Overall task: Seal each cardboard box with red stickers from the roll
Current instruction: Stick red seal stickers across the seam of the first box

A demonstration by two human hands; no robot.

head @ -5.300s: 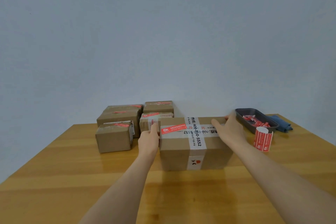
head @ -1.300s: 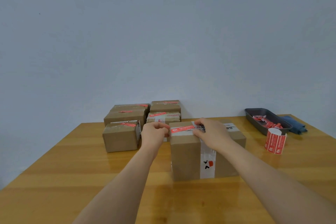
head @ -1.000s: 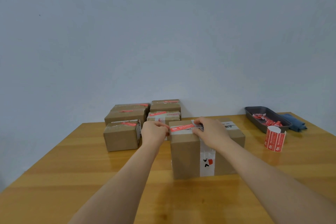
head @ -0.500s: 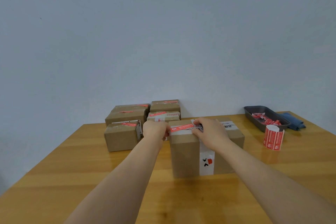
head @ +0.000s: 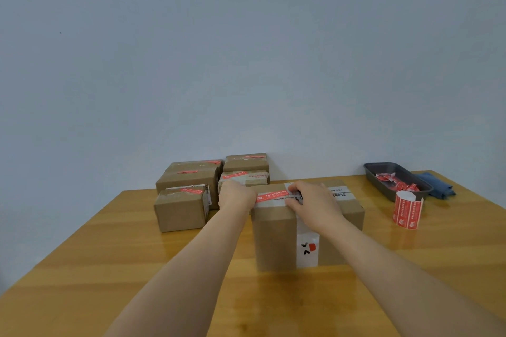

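A large cardboard box (head: 273,238) with white tape bands stands on the table in front of me. A red sticker (head: 272,195) lies along the left part of its top. My left hand (head: 235,195) sits at the box's top-left edge, with its fingers curled round the sticker's left end. My right hand (head: 315,205) rests on the box top, its fingertips and thumb pressing by the sticker's right end. The roll of red stickers (head: 406,209) stands upright on the table, right of the box.
Several smaller boxes (head: 182,208) with red stickers are grouped at the back left. A dark tray (head: 373,176) holding red scraps sits at the back right, beside a blue cloth (head: 438,186). The wooden table (head: 109,268) ends at a grey wall.
The box was turned and pulled a little nearer since the oldest frame. Both hands moved onto the ends of the red sticker and have stayed there for the last second.
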